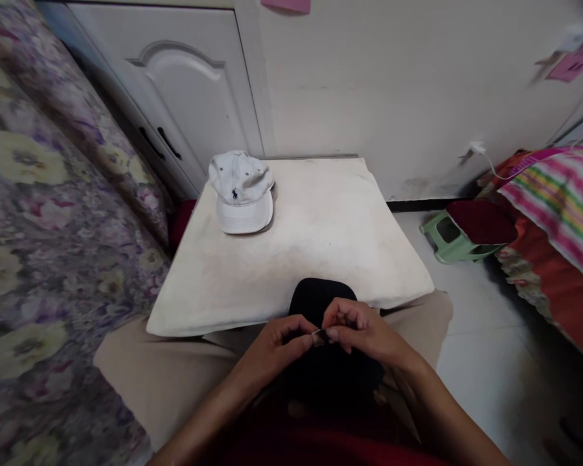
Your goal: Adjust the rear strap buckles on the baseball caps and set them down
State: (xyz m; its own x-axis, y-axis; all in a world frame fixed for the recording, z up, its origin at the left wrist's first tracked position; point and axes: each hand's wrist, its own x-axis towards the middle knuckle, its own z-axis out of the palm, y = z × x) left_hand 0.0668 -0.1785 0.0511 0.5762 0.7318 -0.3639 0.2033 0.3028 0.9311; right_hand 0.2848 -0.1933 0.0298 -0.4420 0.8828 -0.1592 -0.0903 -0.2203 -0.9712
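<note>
A black cap [328,294] rests over my lap, its far rounded end against the table's front edge. Just above it, my left hand [286,340] pinches a small dark piece with a thin pale edge [322,332] between thumb and fingers. My right hand [354,327] grips the same piece from the other side, thumb and forefinger pressed together. Whether this piece belongs to the cap, I cannot tell. The fingers and the dark cloth hide much of it. Farther back on the left stands a light grey cap [240,184], its brim facing me.
The table [311,239] has a cream cover. A floral curtain [53,259] hangs at left, near a white cabinet door [184,84]. At right are a green stool [444,239] with a dark red top and a bed with a striped cover [563,194].
</note>
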